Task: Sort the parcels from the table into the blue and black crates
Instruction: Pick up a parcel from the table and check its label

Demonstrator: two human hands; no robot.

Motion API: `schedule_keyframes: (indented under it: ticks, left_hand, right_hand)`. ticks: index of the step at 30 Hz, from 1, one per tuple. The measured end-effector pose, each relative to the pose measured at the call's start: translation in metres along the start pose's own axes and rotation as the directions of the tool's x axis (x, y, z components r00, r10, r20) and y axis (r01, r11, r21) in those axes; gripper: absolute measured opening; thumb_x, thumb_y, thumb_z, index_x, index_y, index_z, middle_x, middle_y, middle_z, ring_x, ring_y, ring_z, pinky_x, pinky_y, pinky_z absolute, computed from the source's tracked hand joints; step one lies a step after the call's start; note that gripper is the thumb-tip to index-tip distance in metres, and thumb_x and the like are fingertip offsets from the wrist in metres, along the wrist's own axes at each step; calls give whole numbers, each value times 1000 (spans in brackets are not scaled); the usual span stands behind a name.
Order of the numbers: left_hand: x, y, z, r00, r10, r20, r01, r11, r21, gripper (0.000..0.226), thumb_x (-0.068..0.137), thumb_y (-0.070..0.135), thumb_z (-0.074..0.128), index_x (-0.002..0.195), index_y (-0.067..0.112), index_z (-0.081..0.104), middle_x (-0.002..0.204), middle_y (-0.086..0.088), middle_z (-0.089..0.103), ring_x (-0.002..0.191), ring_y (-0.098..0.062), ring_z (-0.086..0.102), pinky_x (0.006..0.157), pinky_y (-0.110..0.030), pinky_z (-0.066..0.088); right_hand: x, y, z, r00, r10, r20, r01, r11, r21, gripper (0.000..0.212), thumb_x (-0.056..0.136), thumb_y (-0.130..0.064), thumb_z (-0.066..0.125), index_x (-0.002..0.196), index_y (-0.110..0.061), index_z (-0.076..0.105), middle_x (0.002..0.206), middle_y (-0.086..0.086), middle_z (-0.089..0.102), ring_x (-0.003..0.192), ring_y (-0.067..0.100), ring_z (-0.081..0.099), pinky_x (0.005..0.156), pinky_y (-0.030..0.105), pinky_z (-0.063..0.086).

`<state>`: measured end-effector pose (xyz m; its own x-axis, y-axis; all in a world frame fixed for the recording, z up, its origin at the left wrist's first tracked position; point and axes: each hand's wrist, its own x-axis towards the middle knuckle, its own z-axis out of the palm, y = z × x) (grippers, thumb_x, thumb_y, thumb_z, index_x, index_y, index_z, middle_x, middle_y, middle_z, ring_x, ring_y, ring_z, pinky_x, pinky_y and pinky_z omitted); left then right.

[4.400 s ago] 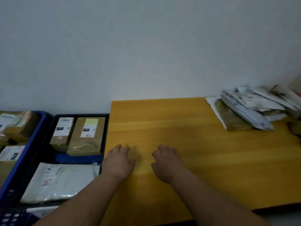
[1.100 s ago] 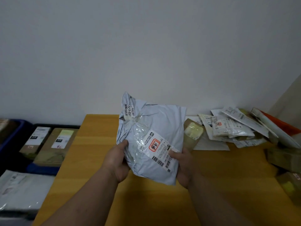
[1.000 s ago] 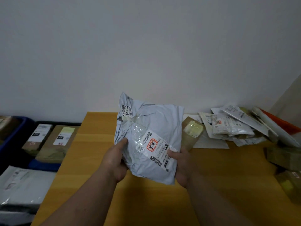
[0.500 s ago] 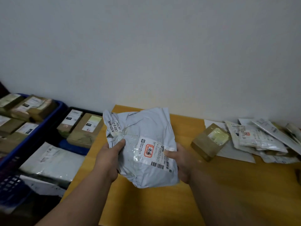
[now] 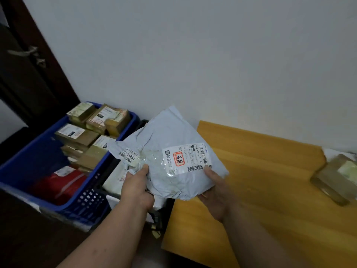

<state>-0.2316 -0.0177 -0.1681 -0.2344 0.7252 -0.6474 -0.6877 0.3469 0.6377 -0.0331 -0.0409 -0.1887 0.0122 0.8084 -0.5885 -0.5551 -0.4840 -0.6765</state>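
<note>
A grey plastic mailer bag with a white shipping label hangs in the air over the table's left edge and the black crate. My left hand grips its lower left corner and my right hand holds its lower right corner from beneath, thumb on the label. The black crate is mostly hidden behind the bag; a white mailer lies inside it. To its left the blue crate holds several brown cardboard boxes and a red parcel.
The yellow wooden table stretches right, with a brown box near its right end. A dark door stands at the far left behind the blue crate. A white wall runs behind everything.
Both hands carried the grey mailer bag left, from above the table to above the table's left edge and the black crate. My view swung left, bringing the blue crate fully in.
</note>
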Motion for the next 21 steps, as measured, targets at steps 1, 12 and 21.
schedule_keyframes:
  ticks: [1, 12, 21]
  left_hand:
    - [5, 6, -9, 1000, -18, -2, 18, 1000, -14, 26, 97, 10, 57, 122, 13, 63, 109, -13, 72, 93, -29, 71, 59, -42, 60]
    - [51, 75, -67, 999, -11, -51, 2, 983, -182, 26, 95, 10, 59, 119, 17, 66, 110, -11, 73, 96, -31, 71, 75, -55, 58]
    - [75, 134, -122, 908, 121, -401, -195, 969, -150, 51, 92, 13, 65, 138, 25, 45, 117, -8, 63, 94, -26, 66, 69, -40, 57]
  right_hand:
    - [-2, 10, 18, 997, 24, 74, -24, 1000, -2, 44, 84, -31, 71, 126, -22, 63, 119, 3, 71, 111, 27, 67, 96, 45, 52]
    - [48, 38, 133, 963, 98, 251, -107, 994, 23, 56, 76, -11, 67, 131, -9, 59, 122, 15, 68, 113, 36, 65, 94, 51, 52]
    - [85, 65, 200, 960, 211, 183, -194, 975, -106, 35, 91, -8, 62, 126, -6, 62, 117, 19, 69, 111, 38, 65, 101, 55, 47]
